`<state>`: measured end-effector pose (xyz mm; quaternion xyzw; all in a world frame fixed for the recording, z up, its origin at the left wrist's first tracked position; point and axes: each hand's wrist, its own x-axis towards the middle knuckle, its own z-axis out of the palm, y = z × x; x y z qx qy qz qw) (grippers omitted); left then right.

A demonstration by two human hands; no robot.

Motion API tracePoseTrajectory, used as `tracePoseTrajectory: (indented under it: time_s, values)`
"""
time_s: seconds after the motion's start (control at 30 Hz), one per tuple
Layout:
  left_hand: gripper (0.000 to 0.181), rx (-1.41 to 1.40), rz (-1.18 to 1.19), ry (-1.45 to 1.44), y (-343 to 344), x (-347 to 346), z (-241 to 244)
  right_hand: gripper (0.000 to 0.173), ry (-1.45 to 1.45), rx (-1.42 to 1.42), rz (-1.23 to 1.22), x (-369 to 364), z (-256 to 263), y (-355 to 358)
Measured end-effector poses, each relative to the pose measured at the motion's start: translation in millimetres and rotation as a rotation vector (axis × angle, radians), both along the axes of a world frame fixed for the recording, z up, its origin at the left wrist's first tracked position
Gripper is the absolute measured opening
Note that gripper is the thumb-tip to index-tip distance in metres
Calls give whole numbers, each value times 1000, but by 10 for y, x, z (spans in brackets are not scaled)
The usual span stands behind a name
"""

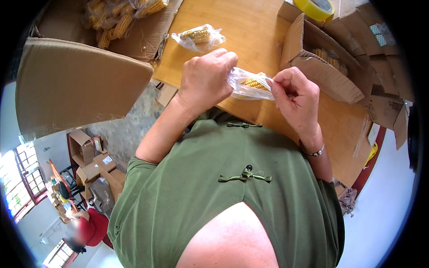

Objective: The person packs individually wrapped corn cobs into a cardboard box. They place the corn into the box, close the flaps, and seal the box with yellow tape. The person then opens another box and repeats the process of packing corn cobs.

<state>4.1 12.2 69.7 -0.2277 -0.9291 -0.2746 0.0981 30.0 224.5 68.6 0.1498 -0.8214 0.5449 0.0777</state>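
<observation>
Between my two hands is a clear plastic bag [246, 95] with a dried yellow corn cob [255, 83] in it. My left hand [207, 78] is closed on one end of the bag, its back turned up. With thumb and forefinger, my right hand [296, 95] pinches the other end, so the plastic is stretched between them above the table edge. Beyond my left hand, a second bagged corn cob [197, 35] lies on the wooden table [249, 31].
A large cardboard box [80, 78] at the left holds several bagged cobs [120, 25]. At the right, a smaller open carton [326, 82] contains more cobs [330, 62]. Yellow tape [316, 8] sits behind it. Another person [94, 226] and cardboard boxes [100, 167] are at the far left.
</observation>
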Motion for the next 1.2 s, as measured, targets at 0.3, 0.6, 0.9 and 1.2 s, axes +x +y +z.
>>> tracePoseTrajectory:
  time_s: [0.3, 0.6, 0.9, 1.2]
  values:
    - [14, -71, 11, -62, -231, 5, 243, 14, 7, 373, 77, 11, 164, 20]
    - [15, -111, -51, -110, -299, 4, 331, 11, 15, 323, -16, -12, 282, 16]
    - [21, 150, -223, -180, -421, -21, 316, 17, -77, 146, 39, -79, 296, 112]
    - [21, 495, -245, -450, -450, 32, 356, 13, -189, 23, 140, -114, 262, 177]
